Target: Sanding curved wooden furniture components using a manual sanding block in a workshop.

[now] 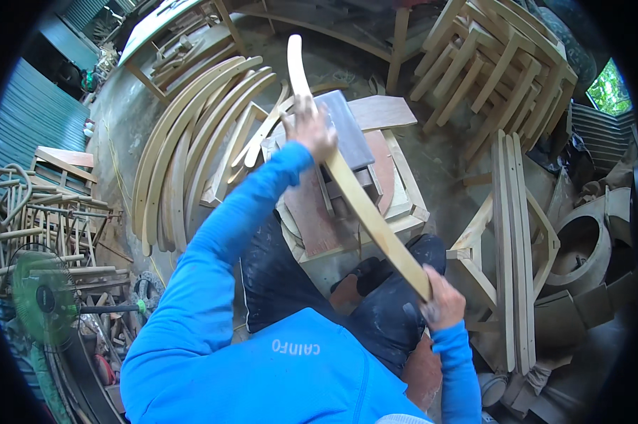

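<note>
A long, curved wooden slat (367, 210) crosses the middle of the view, from the far centre down to the right by my knee. My left hand (312, 128) is closed over its upper part, the fingers wrapped across the wood. At the lower end, my right hand (442, 300) grips the slat near its tip. Beneath the slat is a grey, flat-topped block (349, 134), beside my left hand; whether the two touch I cannot tell. The block stands over a many-sided wooden frame (409, 215) and thin reddish boards (312, 219).
Several curved slats (170, 152) lie in a pile at the left. Stacked wooden frames (499, 71) rise at the far right, with long straight rails (513, 261) nearer. A green fan (47, 300) stands at the lower left, and a large round duct (580, 244) at the right.
</note>
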{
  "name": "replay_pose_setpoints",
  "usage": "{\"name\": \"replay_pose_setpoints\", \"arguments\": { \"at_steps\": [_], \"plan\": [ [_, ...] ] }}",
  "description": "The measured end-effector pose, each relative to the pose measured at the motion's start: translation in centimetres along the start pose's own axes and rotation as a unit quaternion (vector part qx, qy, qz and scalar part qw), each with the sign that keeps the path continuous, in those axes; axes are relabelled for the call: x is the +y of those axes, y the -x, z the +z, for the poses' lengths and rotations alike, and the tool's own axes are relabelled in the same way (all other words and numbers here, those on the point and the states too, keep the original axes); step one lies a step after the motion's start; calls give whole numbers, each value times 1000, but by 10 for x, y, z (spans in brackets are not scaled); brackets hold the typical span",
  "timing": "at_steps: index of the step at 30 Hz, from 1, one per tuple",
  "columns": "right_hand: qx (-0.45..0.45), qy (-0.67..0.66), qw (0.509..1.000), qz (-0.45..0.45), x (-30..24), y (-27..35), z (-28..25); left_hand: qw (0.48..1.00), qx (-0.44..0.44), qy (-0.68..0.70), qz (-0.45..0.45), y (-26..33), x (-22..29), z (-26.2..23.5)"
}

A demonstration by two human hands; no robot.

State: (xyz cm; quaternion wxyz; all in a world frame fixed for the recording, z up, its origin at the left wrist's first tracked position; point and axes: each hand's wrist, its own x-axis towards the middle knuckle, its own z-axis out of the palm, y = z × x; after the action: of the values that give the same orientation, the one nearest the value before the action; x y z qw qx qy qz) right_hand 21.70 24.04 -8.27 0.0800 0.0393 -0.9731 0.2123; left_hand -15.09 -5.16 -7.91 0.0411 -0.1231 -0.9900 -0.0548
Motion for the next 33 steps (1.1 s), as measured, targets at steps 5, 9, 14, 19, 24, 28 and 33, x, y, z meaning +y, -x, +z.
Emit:
{"name": "replay_pose_setpoints", "arguments": {
  "at_steps": [5, 9, 14, 19, 24, 28, 33],
  "plan": [
    [41, 32, 999, -4, 17, 84, -22, 855, -69, 88, 507, 143, 45, -36],
    [79, 95, 991, -44, 19, 87, -58, 788, 52, 17, 613, 150, 63, -26],
    [99, 118, 986, -63, 15, 76, -74, 805, 43, 18, 592, 147, 64, -32],
    [98, 58, 993, -11, 26, 150, -46, 767, 86, 69, 632, 177, 93, -34],
    [86, 21, 996, 15, 20, 197, -51, 759, 117, 97, 633, 199, 99, -38],
    [400, 274, 874, 19, 1, 174, -103, 752, 309, 86, 577, 173, 124, -89],
    [519, 79, 850, -38, -38, 79, -142, 659, 549, 181, 481, 119, 142, -233]
  ]
}}
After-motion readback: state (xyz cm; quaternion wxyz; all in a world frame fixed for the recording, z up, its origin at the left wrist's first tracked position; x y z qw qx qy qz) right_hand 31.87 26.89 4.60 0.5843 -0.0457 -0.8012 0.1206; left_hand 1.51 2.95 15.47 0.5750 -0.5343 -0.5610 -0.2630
